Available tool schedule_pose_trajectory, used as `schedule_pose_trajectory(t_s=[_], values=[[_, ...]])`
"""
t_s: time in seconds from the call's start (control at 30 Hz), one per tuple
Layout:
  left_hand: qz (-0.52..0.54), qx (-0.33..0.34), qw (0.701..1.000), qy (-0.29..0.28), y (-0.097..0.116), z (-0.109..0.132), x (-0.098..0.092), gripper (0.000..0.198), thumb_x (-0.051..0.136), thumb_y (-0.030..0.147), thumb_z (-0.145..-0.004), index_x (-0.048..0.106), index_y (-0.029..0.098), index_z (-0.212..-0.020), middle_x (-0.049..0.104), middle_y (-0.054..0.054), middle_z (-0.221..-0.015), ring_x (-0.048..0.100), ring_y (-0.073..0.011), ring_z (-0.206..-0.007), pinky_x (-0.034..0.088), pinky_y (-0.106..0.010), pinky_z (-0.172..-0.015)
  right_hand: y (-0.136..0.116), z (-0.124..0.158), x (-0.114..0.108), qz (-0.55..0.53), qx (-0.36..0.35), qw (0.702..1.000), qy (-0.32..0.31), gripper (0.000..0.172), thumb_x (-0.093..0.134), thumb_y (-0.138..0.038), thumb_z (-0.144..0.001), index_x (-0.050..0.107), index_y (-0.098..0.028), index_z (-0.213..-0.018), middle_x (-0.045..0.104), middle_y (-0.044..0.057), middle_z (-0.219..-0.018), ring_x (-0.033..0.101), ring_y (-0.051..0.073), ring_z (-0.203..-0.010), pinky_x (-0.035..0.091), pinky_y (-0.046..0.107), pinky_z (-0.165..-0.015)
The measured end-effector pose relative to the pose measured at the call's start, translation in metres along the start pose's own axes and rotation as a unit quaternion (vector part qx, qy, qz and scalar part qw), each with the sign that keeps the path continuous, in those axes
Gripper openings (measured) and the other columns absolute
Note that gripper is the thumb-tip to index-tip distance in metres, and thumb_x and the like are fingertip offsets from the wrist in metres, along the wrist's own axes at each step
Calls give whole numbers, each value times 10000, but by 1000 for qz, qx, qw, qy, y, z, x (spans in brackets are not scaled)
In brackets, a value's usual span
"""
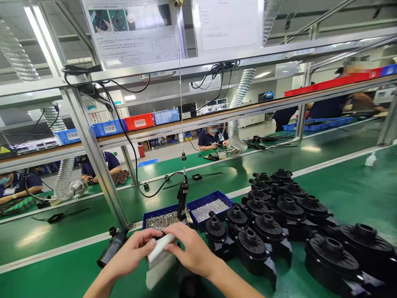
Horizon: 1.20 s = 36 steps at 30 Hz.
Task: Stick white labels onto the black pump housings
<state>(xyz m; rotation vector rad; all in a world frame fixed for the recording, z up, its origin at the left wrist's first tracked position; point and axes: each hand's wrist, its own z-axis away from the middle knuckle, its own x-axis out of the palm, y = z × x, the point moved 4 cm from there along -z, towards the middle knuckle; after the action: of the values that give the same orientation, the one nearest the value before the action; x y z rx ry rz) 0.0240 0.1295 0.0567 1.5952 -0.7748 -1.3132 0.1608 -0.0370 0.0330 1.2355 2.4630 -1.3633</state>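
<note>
Green counter (62, 273) spreads across the floor of my view, under a metal frame whose shelf (173, 124) carries blue bins (109, 128) and a red bin (139, 122). Printed sheets (135, 41) hang above, clear ribbed ducts (242, 93) drop past the shelf, and beyond it I see a co-worker (213, 138) seated at another green surface, with others off to either side.

Through the head camera I watch two bare hands near the front edge. My left grip (135, 248) is pinched on a white folded cloth (159, 248), thumb below and fingers over the top. My right grip (189, 248) clasps the other end of it the same way. So the cloth sits between the two, its lower part hanging down; I cannot tell what the dark shape beneath it is.

Just beyond the hands stands a blue tray (144, 222) of screws, and beside it a second tray (202, 225) of small silvery pieces. A black power screwdriver (182, 198) hangs upright in front of them on its cable. Black round housings (267, 223) crowd the counter to the right, and a black part (112, 248) lies left of the left grip.
</note>
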Motion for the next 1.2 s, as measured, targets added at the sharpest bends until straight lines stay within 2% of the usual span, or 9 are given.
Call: schedule_pose_trajectory(t_s=[0.1, 0.17, 0.23, 0.43, 0.53, 0.67, 0.8, 1.0, 1.2], values=[[27, 23, 999, 37, -16, -4, 9, 698, 666, 795, -972, 758, 215, -1348, 764, -115, -1185, 686, -285, -1031, 570, -356, -878, 18, 7, 2, -31, 103, 992, 67, 218, 692, -328, -1014, 761, -189, -1167, 806, 79, -1029, 736, 273, -945, 538, 367, -839], [36, 60, 996, 50, -20, -5, 13, 673, 816, 709, -908, 736, 259, -1402, 714, -129, -1406, 661, -332, -1255, 547, -405, -1070, 25, 11, 4, -43, 138, 986, 85, 285, 619, -426, -1076, 737, -172, -1127, 762, 44, -822, 691, 227, -744, 467, 320, -668], [16, 72, 995, 69, -24, -5, 14, 613, 917, 612, -845, 781, 257, -1326, 718, -137, -1414, 663, -348, -1275, 540, -403, -1083, 29, 13, 7, -58, 155, 982, 89, 376, 564, -504, -1104, 723, -164, -1119, 710, 18, -713, 647, 202, -654, 406, 298, -592], [37, 16, 989, 143, -34, -13, 5, 642, 762, 800, -886, 786, 169, -999, 721, -63, -853, 597, -206, -763, 443, -267, -682, 32, 20, 9, -91, 114, 986, 86, 525, 796, -357, -903, 650, -234, -1392, 726, 113, -1305, 701, 274, -1128, 564, 294, -742], [51, 3, 991, 127, -31, -12, 6, 706, 685, 854, -905, 699, 158, -785, 613, -24, -737, 490, -162, -689, 364, -249, -630, 33, 21, 10, -100, 112, 985, 89, 352, 783, -322, -900, 726, -240, -1238, 750, 83, -1139, 710, 253, -985, 563, 310, -744], [43, 33, 990, 129, -24, -5, 13, 585, 779, 750, -897, 769, 183, -1040, 732, -62, -959, 623, -216, -845, 497, -267, -736, 36, 21, 10, -112, 141, 978, 108, 230, 749, -409, -952, 738, -214, -1074, 729, 50, -896, 675, 214, -763, 512, 304, -653], [-14, 83, 982, 168, -20, 1, 14, 378, 850, 565, -900, 801, 223, -1054, 784, -70, -1052, 714, -244, -941, 562, -292, -832, 32, 22, 11, -138, 138, 975, 104, 293, 765, -391, -911, 742, -217, -1146, 762, 72, -1006, 730, 241, -885, 552, 289, -668], [-74, 196, 957, 198, -12, 2, 14, 80, 852, 358, -932, 841, 279, -928, 818, -34, -998, 764, -230, -986, 591, -289, -910, 25, 19, 10, -149, 117, 976, 112, 113, 715, -309, -923, 755, -214, -970, 772, 83, -1065, 744, 239, -975, 564, 293, -752], [-88, 205, 950, 219, -9, 6, 18, 106, 827, 350, -947, 843, 289, -862, 812, -4, -880, 766, -190, -836, 594, -245, -790, 23, 18, 8, -131, 79, 980, 127, 79, 711, -272, -923, 732, -213, -875, 729, 64, -1005, 683, 211, -908, 535, 297, -767]])
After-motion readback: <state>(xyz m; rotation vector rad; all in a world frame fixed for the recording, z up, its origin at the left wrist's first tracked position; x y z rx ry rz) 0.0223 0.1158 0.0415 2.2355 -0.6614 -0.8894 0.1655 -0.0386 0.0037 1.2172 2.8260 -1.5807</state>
